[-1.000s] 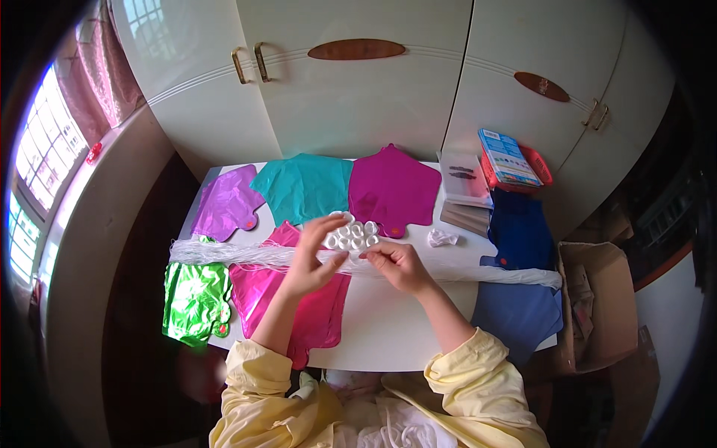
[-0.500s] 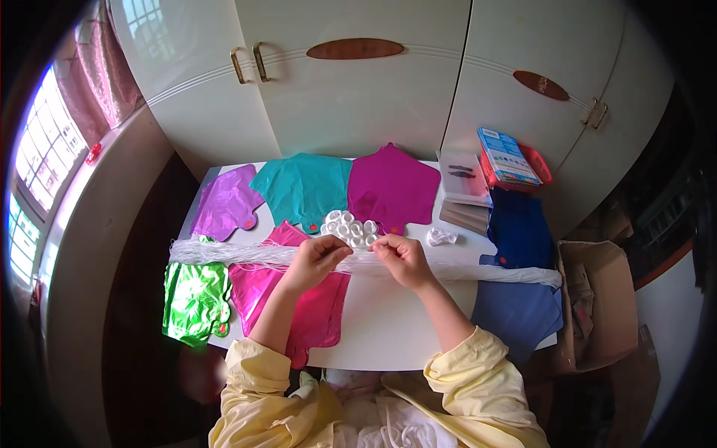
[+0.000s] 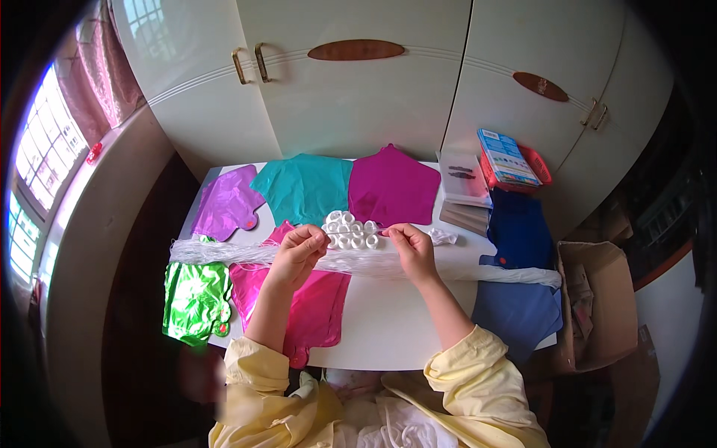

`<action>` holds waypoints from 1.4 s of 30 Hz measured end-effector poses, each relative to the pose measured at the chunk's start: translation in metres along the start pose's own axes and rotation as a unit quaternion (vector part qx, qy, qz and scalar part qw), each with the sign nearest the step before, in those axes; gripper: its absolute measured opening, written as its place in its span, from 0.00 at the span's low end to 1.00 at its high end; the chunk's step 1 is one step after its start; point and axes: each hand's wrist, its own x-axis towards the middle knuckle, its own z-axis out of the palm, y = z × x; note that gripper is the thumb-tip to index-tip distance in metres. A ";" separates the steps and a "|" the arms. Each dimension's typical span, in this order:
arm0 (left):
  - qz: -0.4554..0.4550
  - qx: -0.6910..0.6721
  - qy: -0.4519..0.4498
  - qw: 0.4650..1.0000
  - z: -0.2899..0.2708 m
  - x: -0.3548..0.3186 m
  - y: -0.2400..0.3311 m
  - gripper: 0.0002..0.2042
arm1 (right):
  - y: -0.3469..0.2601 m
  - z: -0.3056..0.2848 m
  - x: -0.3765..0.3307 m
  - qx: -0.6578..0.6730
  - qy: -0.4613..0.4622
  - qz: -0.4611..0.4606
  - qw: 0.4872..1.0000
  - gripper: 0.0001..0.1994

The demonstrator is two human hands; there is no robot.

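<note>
A thin white string is stretched between my hands above the table. My left hand pinches one end of the stretch, and my right hand pinches the other. Just beyond them lies a pile of small white rings, perhaps rolls of ribbon. Below my hands, a long bundle of white strings runs across the table from side to side. Under my left forearm is a flat pink foil balloon.
Flat foil balloons lie around: purple, teal, magenta, green and blue. Back right, a red basket stands near a clear box. An open cardboard box is beside the table.
My hands have moved apart, the left one leftward and the right one rightward. The string between them now shows pulled straight over the rings.
</note>
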 end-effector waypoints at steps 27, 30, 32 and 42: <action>0.046 -0.148 0.088 0.984 0.013 0.004 0.002 0.02 | -0.011 0.008 -0.008 -0.091 -0.015 -0.060 0.994 0.11; 0.014 -0.145 0.092 0.985 0.016 0.002 0.006 0.02 | -0.012 0.007 -0.008 -0.093 -0.018 -0.049 0.994 0.11; -0.017 -0.144 0.101 0.984 0.016 0.002 0.006 0.03 | -0.010 0.007 -0.008 -0.093 -0.011 -0.055 0.994 0.10; -0.141 0.080 0.081 0.984 -0.004 0.000 0.009 0.07 | -0.003 0.002 -0.003 -0.048 0.079 -0.061 0.994 0.10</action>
